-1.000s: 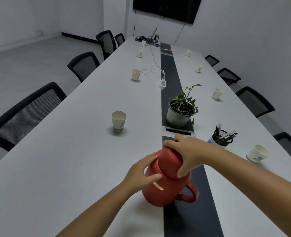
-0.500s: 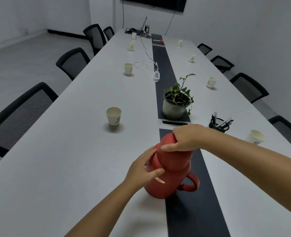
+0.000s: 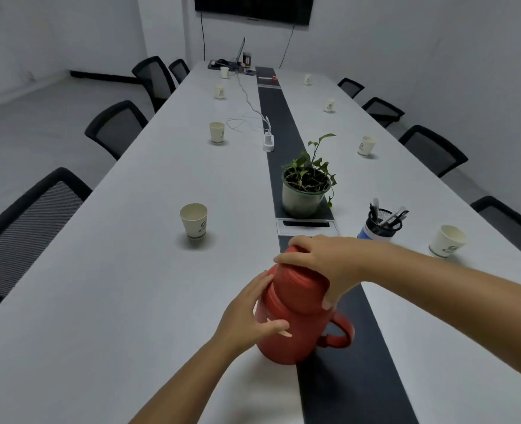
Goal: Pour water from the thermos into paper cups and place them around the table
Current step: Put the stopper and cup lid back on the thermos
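My right hand (image 3: 323, 264) has turned a bit on the cap of the red thermos (image 3: 296, 325) (standing near me on the table (image 3: 100, 301)), my left hand (image 3: 250, 313) gripping its body, so I'm probably closing it.

The long white desk (image 3: 106, 301) carries a red thermos (image 3: 296, 328), paper cups (image 3: 194, 220), a potted plant (image 3: 306, 191) and a pen holder (image 3: 380, 224).

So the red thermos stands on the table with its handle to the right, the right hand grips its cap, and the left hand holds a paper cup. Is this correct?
One detail is wrong: the left hand holds no paper cup. In the head view it holds the body of the red thermos, which stands on the table with its handle to the right, while the right hand grips the cap.
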Tool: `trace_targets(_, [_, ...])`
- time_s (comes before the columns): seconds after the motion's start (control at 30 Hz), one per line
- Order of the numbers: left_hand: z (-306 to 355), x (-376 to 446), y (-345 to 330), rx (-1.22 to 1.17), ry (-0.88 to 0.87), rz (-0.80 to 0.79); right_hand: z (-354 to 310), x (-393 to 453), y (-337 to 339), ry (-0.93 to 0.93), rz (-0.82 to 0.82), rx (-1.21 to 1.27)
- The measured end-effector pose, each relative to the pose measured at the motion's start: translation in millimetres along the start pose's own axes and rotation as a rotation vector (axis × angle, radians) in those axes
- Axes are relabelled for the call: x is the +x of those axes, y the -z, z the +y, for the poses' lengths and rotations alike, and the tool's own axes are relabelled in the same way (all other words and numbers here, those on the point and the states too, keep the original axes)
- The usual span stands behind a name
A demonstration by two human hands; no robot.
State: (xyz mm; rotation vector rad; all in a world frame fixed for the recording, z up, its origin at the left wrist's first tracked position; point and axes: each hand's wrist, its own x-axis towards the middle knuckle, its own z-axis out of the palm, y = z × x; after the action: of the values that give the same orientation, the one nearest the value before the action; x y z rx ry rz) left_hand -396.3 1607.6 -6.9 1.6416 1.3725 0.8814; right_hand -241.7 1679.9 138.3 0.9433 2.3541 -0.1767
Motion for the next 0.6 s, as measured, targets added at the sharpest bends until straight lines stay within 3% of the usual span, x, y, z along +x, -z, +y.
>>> trace_targets(0.1, [1,1,0,0.029,-0.004,-0.018,2,2,-2,0.008,0.089,0.015])
trace_targets(0.27, [4,3,-1,0.043,0.004,-0.003,-21,11,-3,-0.286,0.236,0.098])
trace_targets(0.37, [2,3,0,0.060,0.005,-0.016,-19,7,3,-0.404,0.180,0.162])
trace_targets(0.47, [1,2,0,0.062,0.016,-0.021,9,-4,-2,-0.223,0.085,0.315])
trace_targets(0.53, [0,1,0,0.058,0.018,-0.015,17,-9,-8,-0.028,0.072,0.305])
trace_targets(0.6, [-2,2,-1,0.061,0.018,-0.014,16,-7,-12,0.001,0.088,0.248])
